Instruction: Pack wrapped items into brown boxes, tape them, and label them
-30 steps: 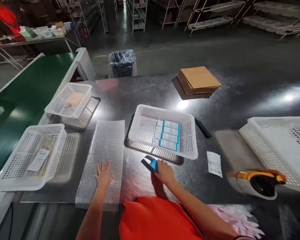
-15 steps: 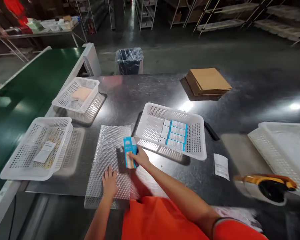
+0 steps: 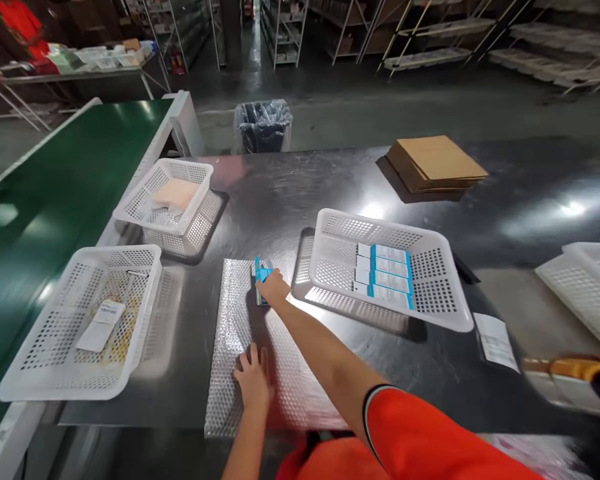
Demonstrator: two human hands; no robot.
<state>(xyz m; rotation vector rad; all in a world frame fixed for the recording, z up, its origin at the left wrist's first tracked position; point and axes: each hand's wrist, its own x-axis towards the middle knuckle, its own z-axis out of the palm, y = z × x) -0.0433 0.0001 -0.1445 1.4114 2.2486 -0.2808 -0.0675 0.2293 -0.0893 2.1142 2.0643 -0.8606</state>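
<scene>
A sheet of bubble wrap (image 3: 230, 320) lies flat on the steel table in front of me. My left hand (image 3: 253, 377) rests on its lower part with the fingers spread. Near the sheet's far edge, my right hand (image 3: 274, 287) grips a small blue box (image 3: 261, 275), whose front is mostly covered by the fingers. Whether the box touches the wrap, I cannot tell. To the right stands a white perforated basket (image 3: 330, 283) holding several blue-and-white boxes (image 3: 391, 277) in a row.
Two more white baskets stand at left, one with a labelled packet (image 3: 101, 325), one with a peach-coloured item (image 3: 176, 193). Beyond them runs a green conveyor (image 3: 80, 160). Brown cardboard (image 3: 437, 160) is stacked at the back right. A paper slip (image 3: 496, 341) and a tape dispenser (image 3: 580, 370) lie right.
My right hand has carried the blue box toward the far edge of the bubble wrap and turned it. My left hand stays on the wrap. The view has shifted left.
</scene>
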